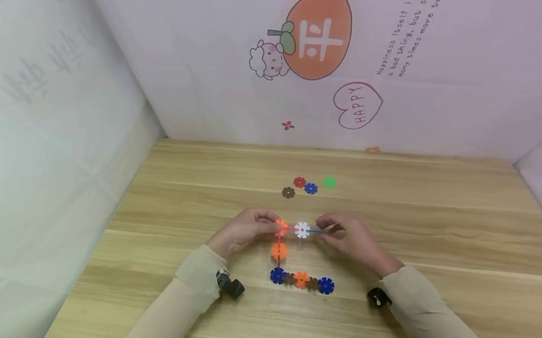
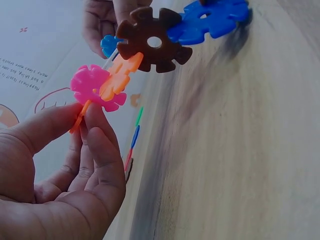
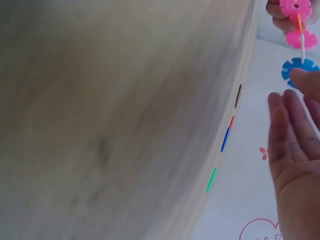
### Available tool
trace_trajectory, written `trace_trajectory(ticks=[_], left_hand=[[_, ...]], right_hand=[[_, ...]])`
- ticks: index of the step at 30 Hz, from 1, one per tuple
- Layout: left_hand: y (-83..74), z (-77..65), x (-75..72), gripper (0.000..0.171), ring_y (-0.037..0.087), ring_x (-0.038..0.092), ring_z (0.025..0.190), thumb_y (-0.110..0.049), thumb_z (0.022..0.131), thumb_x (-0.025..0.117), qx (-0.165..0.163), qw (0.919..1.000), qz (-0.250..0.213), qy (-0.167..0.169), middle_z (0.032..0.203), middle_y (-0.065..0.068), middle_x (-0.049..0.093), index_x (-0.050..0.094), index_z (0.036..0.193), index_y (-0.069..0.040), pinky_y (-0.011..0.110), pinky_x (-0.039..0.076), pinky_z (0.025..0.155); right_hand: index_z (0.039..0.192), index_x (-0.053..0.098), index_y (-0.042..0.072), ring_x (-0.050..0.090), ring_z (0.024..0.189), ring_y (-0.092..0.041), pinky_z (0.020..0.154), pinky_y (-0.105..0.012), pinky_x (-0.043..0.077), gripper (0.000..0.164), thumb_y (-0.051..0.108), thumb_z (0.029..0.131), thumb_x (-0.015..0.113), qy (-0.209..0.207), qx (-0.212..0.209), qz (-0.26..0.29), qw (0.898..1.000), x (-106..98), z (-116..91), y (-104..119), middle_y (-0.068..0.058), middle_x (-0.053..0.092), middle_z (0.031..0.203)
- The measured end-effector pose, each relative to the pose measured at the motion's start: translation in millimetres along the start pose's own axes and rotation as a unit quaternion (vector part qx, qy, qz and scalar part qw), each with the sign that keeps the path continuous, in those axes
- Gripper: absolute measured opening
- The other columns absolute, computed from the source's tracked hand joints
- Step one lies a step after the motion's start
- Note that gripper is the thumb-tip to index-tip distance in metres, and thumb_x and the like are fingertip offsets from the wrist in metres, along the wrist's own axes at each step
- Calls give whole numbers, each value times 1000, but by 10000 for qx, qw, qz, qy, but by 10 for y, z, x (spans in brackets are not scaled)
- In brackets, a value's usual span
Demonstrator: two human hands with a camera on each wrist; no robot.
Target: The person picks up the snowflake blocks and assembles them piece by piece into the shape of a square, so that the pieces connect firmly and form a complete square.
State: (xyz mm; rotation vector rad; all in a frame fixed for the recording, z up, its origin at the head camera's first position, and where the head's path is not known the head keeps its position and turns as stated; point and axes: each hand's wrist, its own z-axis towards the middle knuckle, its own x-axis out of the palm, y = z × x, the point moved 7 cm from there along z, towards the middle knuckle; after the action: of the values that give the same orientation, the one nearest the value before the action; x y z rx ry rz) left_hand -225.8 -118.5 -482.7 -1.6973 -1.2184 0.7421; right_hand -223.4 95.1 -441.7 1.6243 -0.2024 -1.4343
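1. The left hand point(image 1: 246, 226) pinches an orange disc point(image 1: 281, 227) at one corner of a chain point(image 1: 279, 251), around the middle of the table point(image 1: 174, 208).
2. The right hand point(image 1: 349, 239) seems to pinch the light blue disc point(image 3: 287, 71) at the chain's end, though fingers partly cover it; a white disc point(image 1: 302, 230) sits between the hands.
3. From the left hand, the chain runs toward the table's near edge, then turns right.
4. Toward the far edge lie loose brown point(image 1: 288, 192), red point(image 1: 299, 182), dark blue point(image 1: 310, 188) and green point(image 1: 330, 183) discs.
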Motion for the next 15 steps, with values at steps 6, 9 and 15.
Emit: trace_trajectory(ticks=[6,9,15], left_hand=[[-37,-21,-34,26,12,68,90,-1,89,67,-21,9999,-113,34,104,8,71,63,115,2,31,57,92],[-46,-17,-51,25,13,67,90,-1,89,67,18,9999,-136,36,103,7,70,63,114,2,31,57,91],[34,-19,-52,25,15,67,91,-4,89,68,106,9999,-71,34,103,8,71,65,113,1,29,57,88]], right_hand=[[125,60,-3,66,108,-34,95,-46,55,42,8,86,73,149,646,-222,9976,-74,58,-200,-20,66,122],[127,58,-4,63,112,-36,98,-50,53,45,9,87,73,44,857,-324,9958,-129,120,-280,-21,65,125],[127,58,-5,62,112,-39,98,-52,52,44,8,87,71,-146,1126,-494,9923,-215,234,-431,-23,65,122]])
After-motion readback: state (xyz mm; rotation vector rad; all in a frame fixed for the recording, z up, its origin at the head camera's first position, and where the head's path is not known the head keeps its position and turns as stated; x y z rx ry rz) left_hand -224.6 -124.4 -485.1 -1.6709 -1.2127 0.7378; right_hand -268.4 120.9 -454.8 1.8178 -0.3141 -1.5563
